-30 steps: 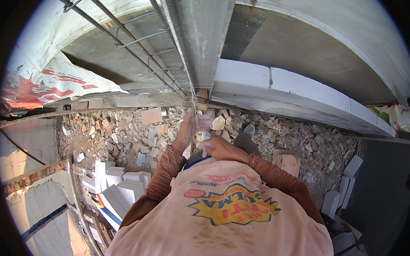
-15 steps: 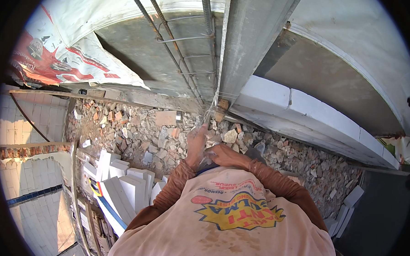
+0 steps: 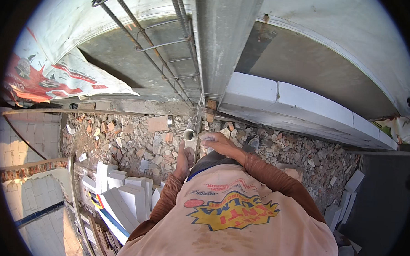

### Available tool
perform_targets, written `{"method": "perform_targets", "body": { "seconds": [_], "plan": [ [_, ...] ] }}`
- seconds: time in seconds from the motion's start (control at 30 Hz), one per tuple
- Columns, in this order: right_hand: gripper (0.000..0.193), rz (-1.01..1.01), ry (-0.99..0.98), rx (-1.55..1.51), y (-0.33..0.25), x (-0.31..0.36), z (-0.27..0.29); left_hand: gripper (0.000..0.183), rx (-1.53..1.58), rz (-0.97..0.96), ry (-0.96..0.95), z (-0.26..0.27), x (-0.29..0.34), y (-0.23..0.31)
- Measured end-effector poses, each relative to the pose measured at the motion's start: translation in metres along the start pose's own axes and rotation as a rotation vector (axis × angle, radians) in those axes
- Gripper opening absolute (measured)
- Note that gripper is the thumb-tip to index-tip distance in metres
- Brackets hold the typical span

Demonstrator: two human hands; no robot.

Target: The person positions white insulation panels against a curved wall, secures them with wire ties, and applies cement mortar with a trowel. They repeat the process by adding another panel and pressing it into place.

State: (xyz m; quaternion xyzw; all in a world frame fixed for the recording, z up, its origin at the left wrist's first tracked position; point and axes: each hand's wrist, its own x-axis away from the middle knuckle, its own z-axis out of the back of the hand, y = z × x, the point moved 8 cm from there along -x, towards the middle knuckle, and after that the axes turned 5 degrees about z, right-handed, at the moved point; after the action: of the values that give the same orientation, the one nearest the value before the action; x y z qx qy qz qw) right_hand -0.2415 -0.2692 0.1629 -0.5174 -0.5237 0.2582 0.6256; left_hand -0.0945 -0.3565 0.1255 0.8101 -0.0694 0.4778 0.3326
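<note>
In my left hand (image 3: 184,158) is a short, pale hollow pipe (image 3: 189,135), its round open end turned up and away from me. My fingers wrap round its lower part, with the thumb along its side. Close by on the right, my right hand (image 3: 218,143) is closed with its fingertips pressed together, pointing toward the pipe. What it pinches, if anything, is too small to make out. Thin pale strands of string (image 3: 198,113) hang from the foot of the grey column (image 3: 224,46) down toward the pipe. Whether they reach the pipe is unclear.
Broken rubble (image 3: 136,138) covers the ground. Tied rebar (image 3: 171,71) rises left of the column. A row of white blocks (image 3: 306,102) runs along the right wall. More white blocks (image 3: 133,193) stack at left, near wooden poles (image 3: 75,200). A printed sack (image 3: 56,78) hangs at far left.
My left hand has drawn back from the strands toward me, and the pipe's open end now shows. My right hand has moved forward, away from my body. The whole view has shifted slightly.
</note>
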Motion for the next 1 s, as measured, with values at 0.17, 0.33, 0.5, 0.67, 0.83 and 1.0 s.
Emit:
{"method": "perform_targets", "body": {
  "seconds": [0.17, 0.33, 0.5, 0.67, 0.83, 1.0],
  "plan": [
    [0.040, -0.056, -0.071, -0.061, 0.009, 0.000, -0.009, 0.057, -0.147, -0.154, 0.158, 0.037, 0.016, -0.012],
    [0.046, -0.053, -0.011, -0.247, -0.012, -0.014, -0.020, 0.053, -0.360, -0.232, 0.091, 0.039, 0.025, -0.007],
    [0.039, 0.107, 0.143, -0.477, -0.048, -0.031, -0.016, 0.052, -0.411, -0.220, 0.152, 0.046, 0.016, -0.003],
    [0.031, 0.086, 0.287, -0.329, -0.047, -0.023, -0.003, 0.047, -0.570, -0.292, 0.180, 0.047, 0.003, 0.013],
    [0.027, 0.059, 0.255, -0.127, -0.047, 0.004, 0.011, 0.048, -0.613, -0.316, 0.115, 0.032, -0.002, 0.018],
    [0.023, 0.252, 0.174, 0.297, -0.063, 0.021, -0.016, 0.044, -0.470, -0.581, 0.137, -0.013, 0.006, 0.066]
  ]
}}
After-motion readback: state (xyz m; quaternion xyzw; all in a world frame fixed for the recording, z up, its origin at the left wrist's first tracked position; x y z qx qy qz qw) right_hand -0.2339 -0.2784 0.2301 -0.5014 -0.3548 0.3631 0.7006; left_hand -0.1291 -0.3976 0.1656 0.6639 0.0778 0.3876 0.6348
